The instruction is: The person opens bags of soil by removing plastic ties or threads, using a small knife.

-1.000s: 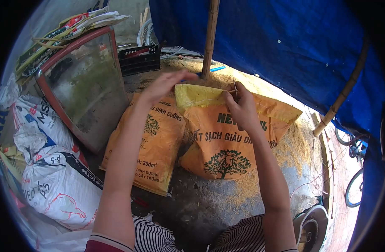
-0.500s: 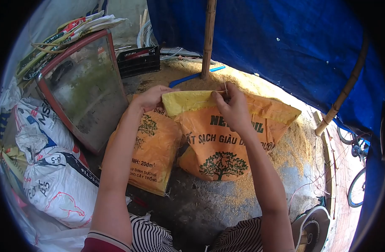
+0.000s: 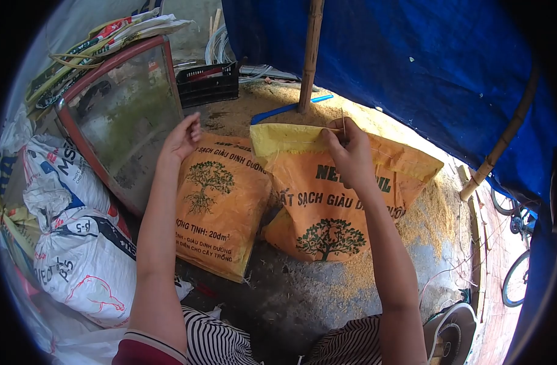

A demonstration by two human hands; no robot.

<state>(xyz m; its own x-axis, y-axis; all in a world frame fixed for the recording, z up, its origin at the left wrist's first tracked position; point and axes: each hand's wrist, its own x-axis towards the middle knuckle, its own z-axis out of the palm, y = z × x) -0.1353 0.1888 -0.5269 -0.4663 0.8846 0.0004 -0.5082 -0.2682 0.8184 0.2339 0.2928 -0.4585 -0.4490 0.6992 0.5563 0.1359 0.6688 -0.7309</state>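
Note:
My right hand (image 3: 353,157) pinches the folded yellow top edge of an orange printed sack (image 3: 327,210), holding it upright. A thin, light sliver like a needle or thread end (image 3: 343,115) sticks up from those fingers; its kind is not clear. My left hand (image 3: 182,139) is raised away from the sack, its fingers curled together; what they hold, if anything, cannot be made out. Below it lies a second orange sack (image 3: 214,219) with a tree print, flat on the floor. Stitching runs along the upright sack's top band.
White printed sacks (image 3: 87,267) are piled at left beside a red-framed glass panel (image 3: 129,109). A black crate (image 3: 207,85) and a bamboo pole (image 3: 309,61) stand behind. Husk-like grain (image 3: 433,213) covers the floor at right, below a blue tarp (image 3: 424,55).
My left hand has let go of the sack's left corner and moved left and away from it, fingers curled. My right hand stays on the top edge. The view has shifted slightly.

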